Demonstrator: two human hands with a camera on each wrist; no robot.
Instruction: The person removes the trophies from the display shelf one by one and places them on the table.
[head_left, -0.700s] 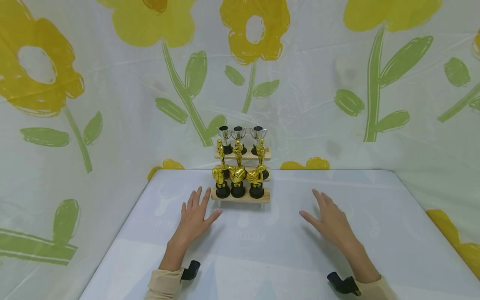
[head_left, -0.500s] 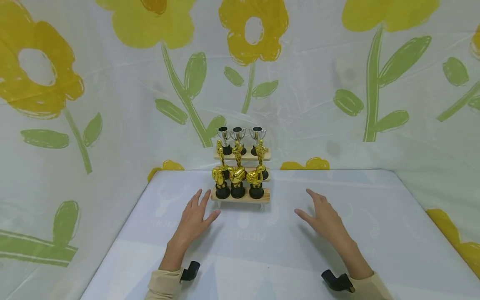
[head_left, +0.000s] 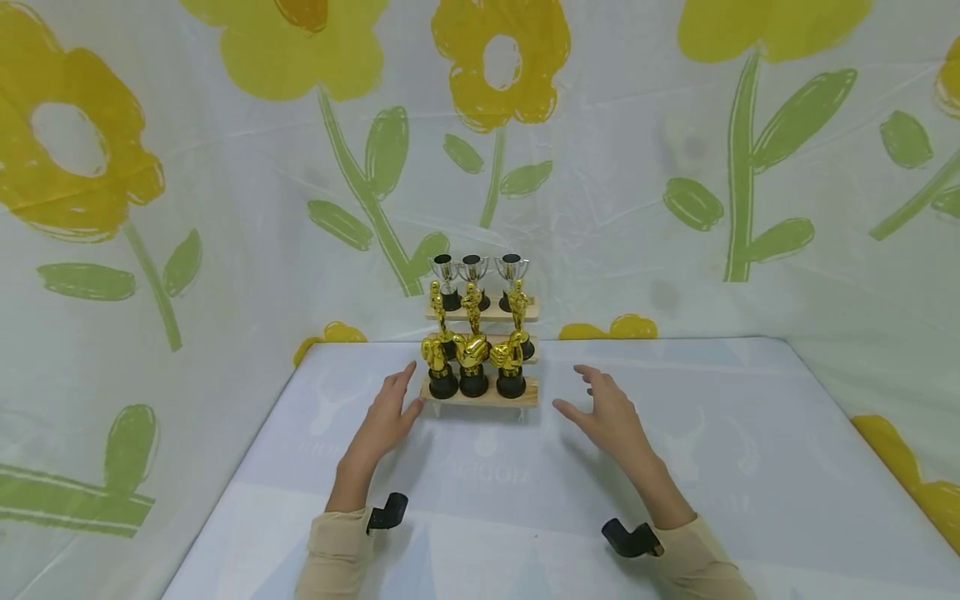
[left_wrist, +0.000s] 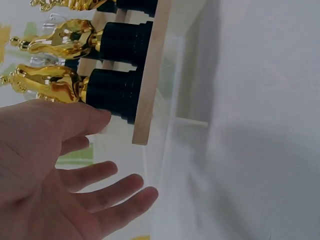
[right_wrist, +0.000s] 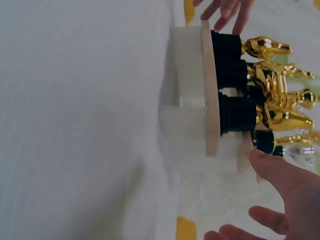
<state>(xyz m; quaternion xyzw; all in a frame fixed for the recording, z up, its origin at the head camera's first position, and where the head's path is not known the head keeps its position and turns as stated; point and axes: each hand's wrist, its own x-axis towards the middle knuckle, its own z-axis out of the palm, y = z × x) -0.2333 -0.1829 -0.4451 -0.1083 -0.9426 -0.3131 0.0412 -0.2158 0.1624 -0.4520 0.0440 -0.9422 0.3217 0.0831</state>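
A three-tier wooden display shelf [head_left: 531, 392] stands at the table's back. Its top tier bears silver trophy cups [head_left: 472, 267], the middle tier golden figure trophies [head_left: 519, 304]. On the front tier are gold hand-shaped trophies [head_left: 472, 352] with black bases. My left hand [head_left: 382, 419] is beside the shelf's left end, fingers spread and holding nothing. In the left wrist view its thumb [left_wrist: 92, 117] overlaps the nearest black base [left_wrist: 112, 92]; I cannot tell whether they touch. My right hand [head_left: 611, 417] hovers right of the shelf, apart from it, fingers loosely bent.
A pale cloth with faint prints covers the table [head_left: 480, 517]. Behind it hangs a white curtain [head_left: 615, 208] with yellow flowers and green leaves. White supports [right_wrist: 190, 65] hold up the shelf boards. A black device [head_left: 630, 539] is strapped at each wrist.
My right hand has moved left and slightly forward, closer to the shelf. My left hand has shifted slightly forward and turned, with its fingers closer together in the head view. The trophies stay put.
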